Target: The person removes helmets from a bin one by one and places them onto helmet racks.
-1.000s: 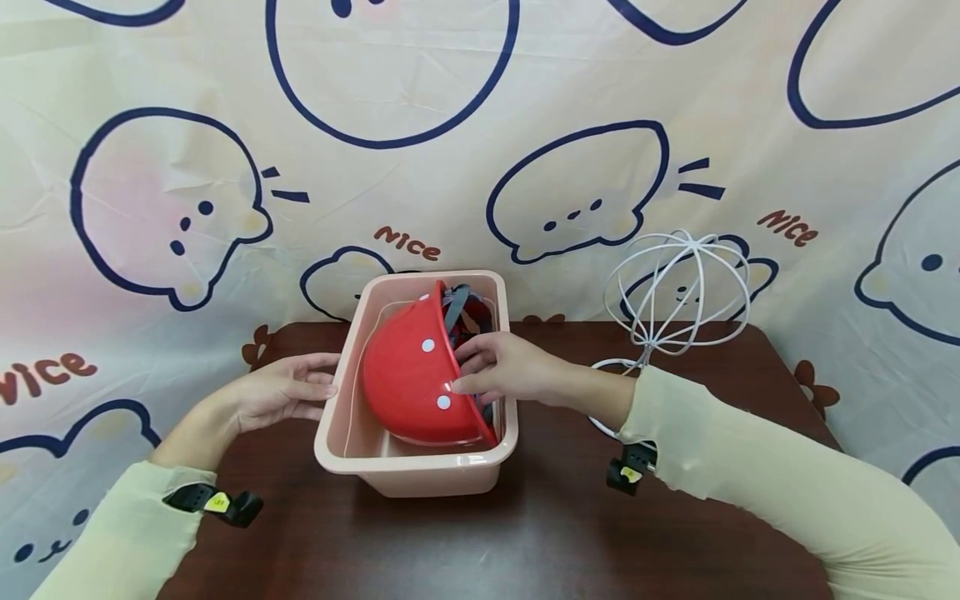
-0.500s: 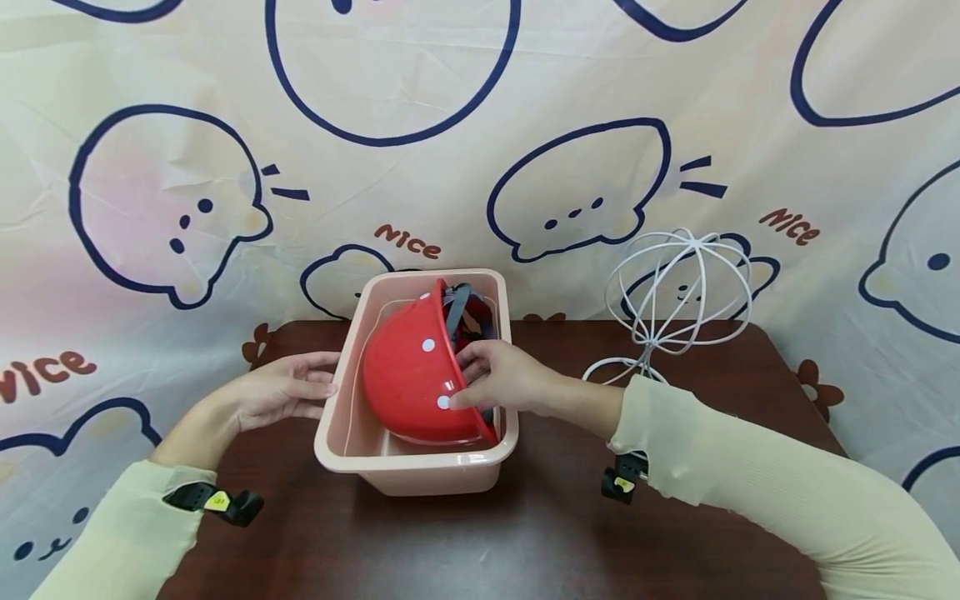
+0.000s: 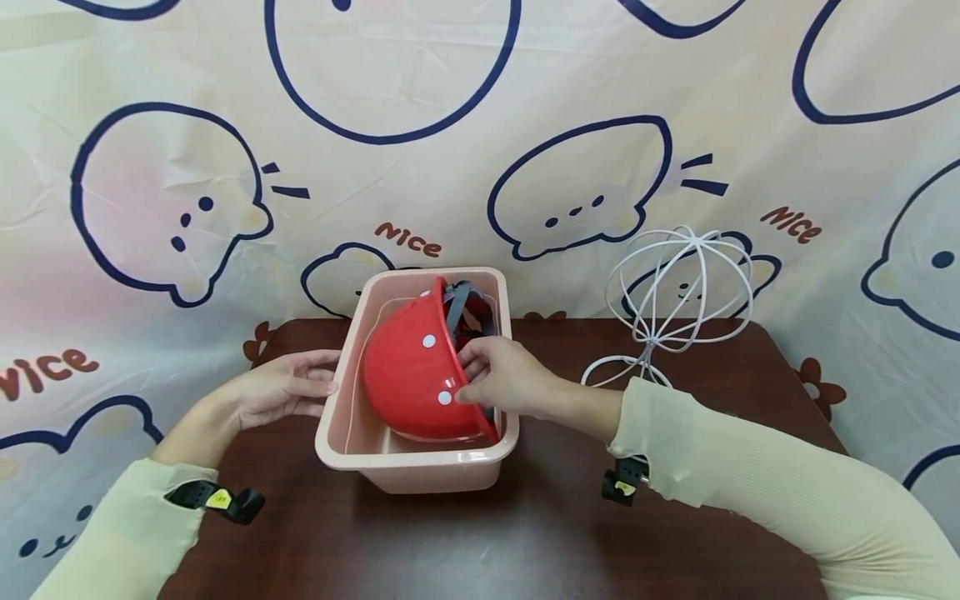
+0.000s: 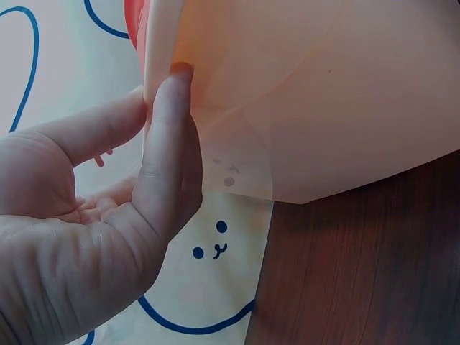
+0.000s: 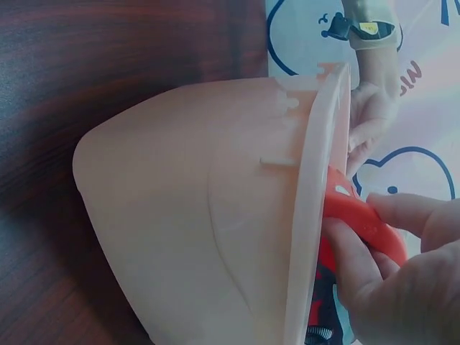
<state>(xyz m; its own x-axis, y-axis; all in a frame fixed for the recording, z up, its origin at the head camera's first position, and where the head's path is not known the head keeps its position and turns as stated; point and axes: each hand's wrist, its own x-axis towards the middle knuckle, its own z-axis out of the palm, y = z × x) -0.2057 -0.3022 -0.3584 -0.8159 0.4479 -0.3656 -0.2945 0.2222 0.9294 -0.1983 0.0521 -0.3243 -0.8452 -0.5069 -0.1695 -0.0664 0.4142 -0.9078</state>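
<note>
A person's right hand (image 3: 513, 379) pinches the edge of a red helmet (image 3: 408, 371) resting inside a pink bin (image 3: 431, 478) near the counter's far edge.
The white-dotted helmet lies on its side, opening toward the bin's right wall; the right thumb presses the outer shell while the other fingers reach inside the opening, clamped on the brim, nearer the viewer than a gray strap (image 3: 457, 307). The left hand (image 3: 277, 393) holds the bin's left rim between thumb and forefinger. A white wire frame (image 3: 652, 344) stands toward the far right corner of the counter (image 3: 420, 550).
</note>
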